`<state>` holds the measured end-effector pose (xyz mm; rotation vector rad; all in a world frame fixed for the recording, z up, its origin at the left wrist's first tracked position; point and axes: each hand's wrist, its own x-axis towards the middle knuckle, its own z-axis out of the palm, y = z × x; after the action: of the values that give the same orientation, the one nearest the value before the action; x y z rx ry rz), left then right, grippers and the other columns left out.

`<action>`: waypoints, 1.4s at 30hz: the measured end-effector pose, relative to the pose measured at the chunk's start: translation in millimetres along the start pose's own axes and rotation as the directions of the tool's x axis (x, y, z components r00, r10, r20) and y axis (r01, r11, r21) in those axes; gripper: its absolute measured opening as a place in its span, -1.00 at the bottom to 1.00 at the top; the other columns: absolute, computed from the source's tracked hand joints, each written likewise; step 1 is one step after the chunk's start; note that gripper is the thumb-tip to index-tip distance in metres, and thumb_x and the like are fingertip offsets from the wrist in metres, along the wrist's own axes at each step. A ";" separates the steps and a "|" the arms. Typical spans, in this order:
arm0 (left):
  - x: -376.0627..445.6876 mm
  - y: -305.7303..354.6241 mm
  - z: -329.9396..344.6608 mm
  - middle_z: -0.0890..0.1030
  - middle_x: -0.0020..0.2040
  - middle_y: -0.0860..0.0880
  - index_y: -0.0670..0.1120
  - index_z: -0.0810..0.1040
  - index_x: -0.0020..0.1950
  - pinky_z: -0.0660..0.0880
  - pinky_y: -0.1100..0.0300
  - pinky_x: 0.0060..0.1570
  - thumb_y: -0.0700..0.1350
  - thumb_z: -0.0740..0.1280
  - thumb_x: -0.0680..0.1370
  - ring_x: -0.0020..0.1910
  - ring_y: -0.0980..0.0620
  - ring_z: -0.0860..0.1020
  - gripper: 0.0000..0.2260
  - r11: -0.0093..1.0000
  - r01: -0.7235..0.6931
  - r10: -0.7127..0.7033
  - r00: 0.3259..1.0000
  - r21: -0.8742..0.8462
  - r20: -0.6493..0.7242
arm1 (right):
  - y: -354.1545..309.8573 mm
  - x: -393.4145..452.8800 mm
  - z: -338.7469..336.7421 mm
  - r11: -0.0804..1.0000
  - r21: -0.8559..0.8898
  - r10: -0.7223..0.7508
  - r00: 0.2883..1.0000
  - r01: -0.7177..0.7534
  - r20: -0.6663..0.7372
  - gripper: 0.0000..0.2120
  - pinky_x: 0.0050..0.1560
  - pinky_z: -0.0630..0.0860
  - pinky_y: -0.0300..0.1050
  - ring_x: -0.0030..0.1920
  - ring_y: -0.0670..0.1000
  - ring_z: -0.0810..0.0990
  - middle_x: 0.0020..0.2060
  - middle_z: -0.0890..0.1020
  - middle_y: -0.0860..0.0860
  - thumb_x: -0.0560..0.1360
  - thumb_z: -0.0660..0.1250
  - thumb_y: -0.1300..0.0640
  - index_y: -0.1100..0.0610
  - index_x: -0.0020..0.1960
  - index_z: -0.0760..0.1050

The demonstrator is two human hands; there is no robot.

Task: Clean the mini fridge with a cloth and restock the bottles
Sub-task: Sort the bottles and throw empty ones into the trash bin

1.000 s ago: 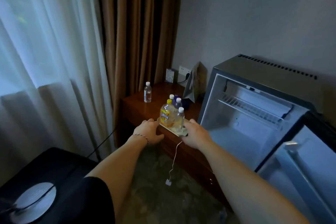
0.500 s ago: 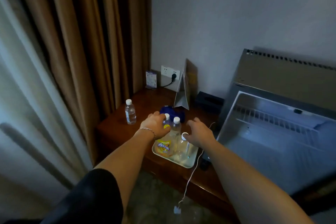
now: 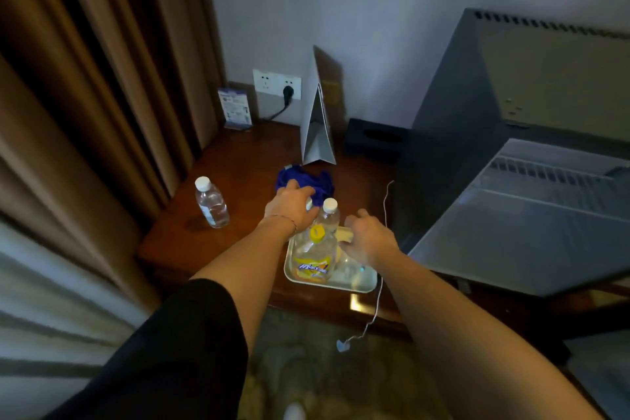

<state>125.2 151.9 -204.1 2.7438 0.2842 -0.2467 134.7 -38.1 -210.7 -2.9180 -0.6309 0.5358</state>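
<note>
On the dark wooden side table (image 3: 245, 160), I've got my left hand (image 3: 293, 206) over the crumpled blue cloth (image 3: 306, 181), fingertips touching it, fingers loosely curled; can't tell if they've pinched it. Right hand (image 3: 366, 237) hovers relaxed over the pale plastic tray (image 3: 361, 285), holding nothing. Yellow-capped orange drink bottle (image 3: 313, 257) and white-capped clear bottle (image 3: 329, 215) stand on the tray. Grey mini fridge (image 3: 531, 215) stands open, right. Looks like the cloth-pickup step; next I need a firm grab, then wipe the interior.

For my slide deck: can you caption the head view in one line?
Left hand reaches over tray bottles toward the blue cloth; right hand hovers beside the open mini fridge.
</note>
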 end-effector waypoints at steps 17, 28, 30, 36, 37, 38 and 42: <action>14.8 -5.8 8.0 0.42 0.25 -0.14 -0.11 0.52 0.26 0.47 0.00 0.17 -0.11 0.35 0.56 0.17 -0.19 0.51 -0.72 0.989 -0.027 0.014 0.996 -0.147 -0.088 | 11.2 -16.2 13.0 0.989 0.110 0.101 0.995 -0.097 -0.027 -0.73 0.06 0.55 0.05 0.09 0.16 0.58 0.18 0.43 0.07 0.59 0.33 0.05 0.15 0.23 0.47; -78.2 -3.8 -41.0 0.44 0.22 -0.14 -0.10 0.53 0.26 0.47 -0.02 0.16 -0.13 0.36 0.54 0.20 -0.22 0.50 -0.71 0.986 0.085 -0.118 0.962 -0.141 -0.245 | 8.1 -77.6 -16.2 0.997 0.054 -0.046 0.993 0.052 -0.109 -0.78 0.03 0.52 0.04 0.08 0.19 0.57 0.17 0.42 0.04 0.61 0.30 0.03 0.12 0.19 0.46; -109.5 0.1 -44.1 0.44 0.22 -0.15 -0.12 0.54 0.25 0.44 -0.02 0.17 -0.14 0.36 0.54 0.21 -0.21 0.49 -0.71 0.983 0.110 -0.149 0.948 -0.148 -0.282 | 10.9 -98.1 -14.5 0.994 0.059 -0.079 0.988 0.088 -0.134 -0.76 0.08 0.53 0.08 0.09 0.20 0.58 0.17 0.42 0.05 0.60 0.30 0.03 0.12 0.20 0.47; -219.3 30.0 -24.2 0.49 0.20 -0.11 -0.08 0.57 0.20 0.45 0.09 0.04 -0.11 0.38 0.50 0.17 -0.15 0.51 -0.73 0.967 0.182 -0.226 0.934 -0.176 -0.278 | 30.5 -181.9 4.9 0.961 0.128 -0.222 0.960 0.244 -0.169 -0.76 0.03 0.55 0.05 0.03 0.14 0.57 0.17 0.44 0.05 0.58 0.30 0.06 0.16 0.18 0.50; -235.0 40.5 -17.7 0.49 0.17 -0.10 -0.08 0.58 0.17 0.46 0.09 0.04 -0.11 0.39 0.49 0.16 -0.14 0.51 -0.74 0.969 0.179 -0.222 0.937 -0.172 -0.270 | 37.4 -196.9 6.6 0.957 0.122 -0.243 0.955 0.265 -0.168 -0.77 0.04 0.55 0.07 0.04 0.15 0.57 0.17 0.45 0.05 0.58 0.30 0.06 0.17 0.17 0.50; -249.5 52.2 -10.9 0.49 0.15 -0.09 -0.07 0.58 0.16 0.46 0.08 0.04 -0.10 0.39 0.49 0.14 -0.13 0.52 -0.75 0.972 0.174 -0.212 0.942 -0.161 -0.259 | 44.9 -212.2 8.3 0.955 0.109 -0.258 0.953 0.276 -0.159 -0.76 0.06 0.56 0.11 0.05 0.15 0.58 0.16 0.46 0.06 0.58 0.30 0.05 0.16 0.16 0.50; -284.9 115.2 14.2 0.45 0.16 -0.06 -0.04 0.56 0.21 0.47 0.10 0.07 -0.10 0.37 0.52 0.16 -0.08 0.50 -0.74 0.993 0.079 -0.095 0.975 -0.088 -0.199 | 83.9 -271.8 7.4 0.966 0.080 -0.229 0.959 0.245 -0.169 -0.73 0.11 0.56 0.09 0.10 0.13 0.56 0.15 0.48 0.04 0.57 0.33 0.05 0.12 0.22 0.53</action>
<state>-125.1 -5.1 -118.5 2.6831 0.4592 0.0236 -67.5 -227.7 -146.4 -2.7049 -0.8878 0.2954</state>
